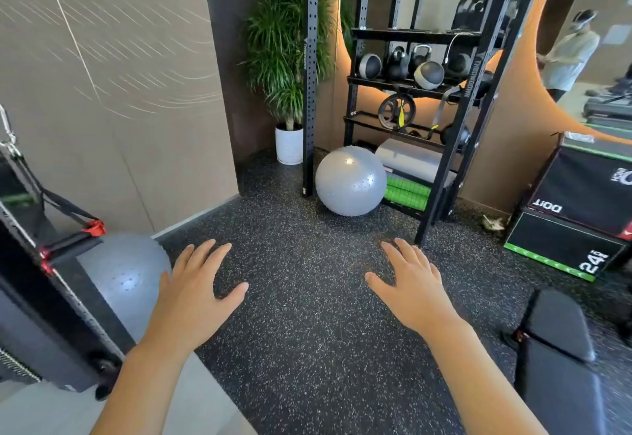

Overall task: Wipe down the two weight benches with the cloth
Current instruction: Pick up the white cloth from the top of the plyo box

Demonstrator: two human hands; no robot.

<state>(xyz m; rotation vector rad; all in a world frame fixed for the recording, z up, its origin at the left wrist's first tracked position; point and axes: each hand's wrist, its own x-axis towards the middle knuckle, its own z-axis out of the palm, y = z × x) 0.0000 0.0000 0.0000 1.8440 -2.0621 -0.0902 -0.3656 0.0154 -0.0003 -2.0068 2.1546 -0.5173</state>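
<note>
Head view. Both hands are extended palm-down over the floor, fingers straight and spread; neither grip holds anything. The left hand is at 7 o'clock of frame centre, the right hand at 5 o'clock. No cloth is visible in either hand or elsewhere in this view. One weight bench lies at 4 o'clock, partly cut by the right edge; a second bench cannot be identified here.

Procedure, as judged from this state: the step in hand is to locate and pick up the cloth before any wiping. Turn toward the bench at 4 o'clock and search around it. Once the cloth is held, spread it flat under the palm and wipe the pad lengthwise, overlapping strokes, including the gap between pad sections.

Materials: the bench pads appear to be black smooth upholstery with rounded edges, which should wipe easily. The floor is dark speckled rubber, matte and granular. The exercise ball at 12 o'clock is grey, glossy and studded. The storage rack is black perforated steel.
</note>
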